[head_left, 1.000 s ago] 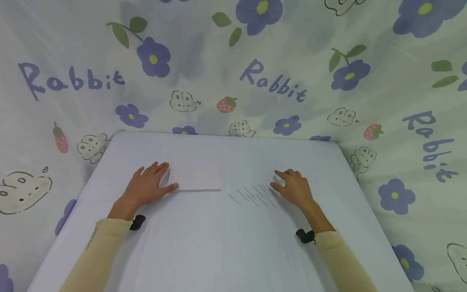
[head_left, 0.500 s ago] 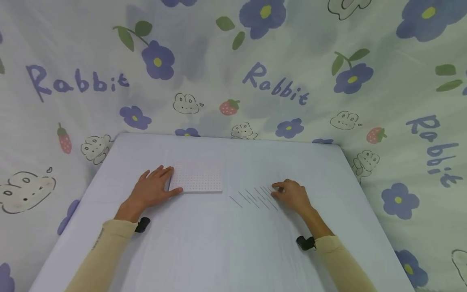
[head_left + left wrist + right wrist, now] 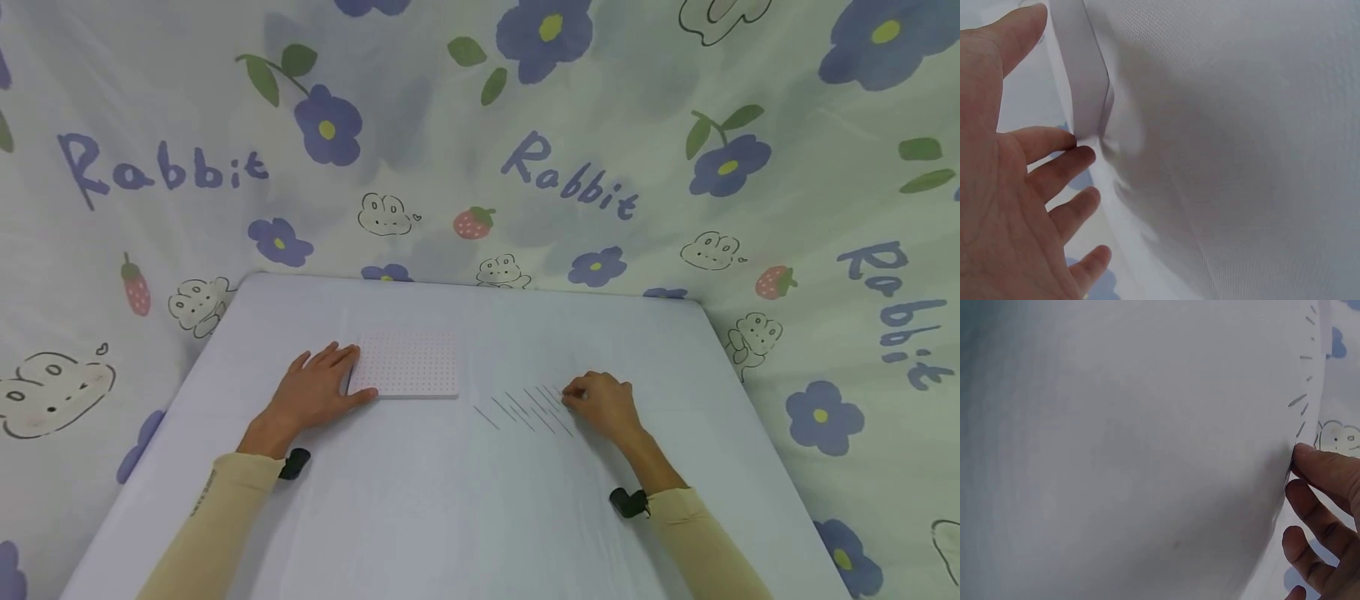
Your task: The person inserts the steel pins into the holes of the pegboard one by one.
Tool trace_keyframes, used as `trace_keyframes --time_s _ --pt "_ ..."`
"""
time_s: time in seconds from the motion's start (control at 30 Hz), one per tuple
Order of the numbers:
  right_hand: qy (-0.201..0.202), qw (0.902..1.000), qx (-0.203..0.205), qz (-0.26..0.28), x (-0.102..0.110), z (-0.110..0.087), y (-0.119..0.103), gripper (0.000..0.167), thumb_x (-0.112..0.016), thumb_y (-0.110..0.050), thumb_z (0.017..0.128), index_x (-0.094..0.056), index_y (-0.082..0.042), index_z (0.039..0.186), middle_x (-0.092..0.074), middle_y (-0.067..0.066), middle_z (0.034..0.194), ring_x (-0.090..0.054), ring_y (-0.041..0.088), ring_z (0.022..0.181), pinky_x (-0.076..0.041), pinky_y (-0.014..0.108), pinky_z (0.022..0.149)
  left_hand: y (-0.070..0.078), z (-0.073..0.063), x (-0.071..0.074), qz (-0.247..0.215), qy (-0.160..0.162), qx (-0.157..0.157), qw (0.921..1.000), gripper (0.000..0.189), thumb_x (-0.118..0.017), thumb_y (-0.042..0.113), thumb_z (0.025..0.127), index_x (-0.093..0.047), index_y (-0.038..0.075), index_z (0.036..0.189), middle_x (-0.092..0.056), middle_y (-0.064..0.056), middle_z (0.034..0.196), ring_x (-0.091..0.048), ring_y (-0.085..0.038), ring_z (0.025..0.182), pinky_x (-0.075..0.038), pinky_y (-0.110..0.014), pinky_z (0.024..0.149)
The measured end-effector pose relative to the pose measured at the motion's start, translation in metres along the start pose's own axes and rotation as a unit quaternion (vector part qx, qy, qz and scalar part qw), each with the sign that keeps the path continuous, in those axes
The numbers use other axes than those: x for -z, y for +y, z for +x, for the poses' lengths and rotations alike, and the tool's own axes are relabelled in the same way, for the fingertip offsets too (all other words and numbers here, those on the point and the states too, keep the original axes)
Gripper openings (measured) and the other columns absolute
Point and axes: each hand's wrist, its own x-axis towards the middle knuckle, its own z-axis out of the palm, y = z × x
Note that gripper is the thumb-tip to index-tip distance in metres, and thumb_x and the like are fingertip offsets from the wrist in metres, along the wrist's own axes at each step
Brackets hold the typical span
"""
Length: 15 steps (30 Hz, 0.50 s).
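Note:
A flat white pegboard (image 3: 405, 365) with rows of small holes lies on the white table. My left hand (image 3: 313, 390) rests at its left end, thumb at the near corner and fingers spread along the side. In the left wrist view, the straight fingers of the left hand (image 3: 1029, 169) touch the edge of the pegboard (image 3: 1082, 62). Several thin dark sticks (image 3: 523, 406) lie slanted to the right of the board. My right hand (image 3: 606, 406) pinches one at their right end between thumb and index finger. In the right wrist view, the pinched stick (image 3: 1289, 470) is mostly hidden by the fingertips.
The white tabletop (image 3: 420, 508) stretches in front of both hands. Behind it and along both sides hangs a curtain (image 3: 420, 150) printed with flowers, rabbits and strawberries.
My right hand has come down toward the sticks, and its thumb and index finger have closed together on one. The left hand stays against the board. The head view has shifted slightly.

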Motion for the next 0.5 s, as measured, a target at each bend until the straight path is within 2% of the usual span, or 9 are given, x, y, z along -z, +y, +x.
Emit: trace_keyframes --time_s 0.17,0.5 --pt "0.013 0.9998 0.01 -0.007 0.0016 -0.0011 -0.0017 0.011 -0.08 -0.029 0.086 -0.081 -0.019 0.089 -0.074 -0.006 0.086 -0.067 0.023 0.086 -0.045 0.056 0.078 0.0011 0.0001 0.0 0.002 -0.001 0.001 1.0 0.093 -0.062 0.065 0.09 -0.042 -0.001 0.151 -0.043 -0.02 0.155 -0.032 -0.045 0.146 -0.019 -0.068 0.115" --pt "0.028 0.9994 0.016 -0.015 -0.0017 -0.0026 -0.0055 0.008 -0.078 -0.023 0.087 -0.08 -0.015 0.085 -0.071 -0.006 0.081 -0.065 0.021 0.084 -0.044 0.053 0.075 0.001 0.0006 -0.0054 -0.004 0.004 0.004 1.0 0.092 -0.063 0.064 0.089 -0.043 -0.001 0.15 -0.046 -0.019 0.153 -0.035 -0.044 0.144 -0.021 -0.068 0.115"
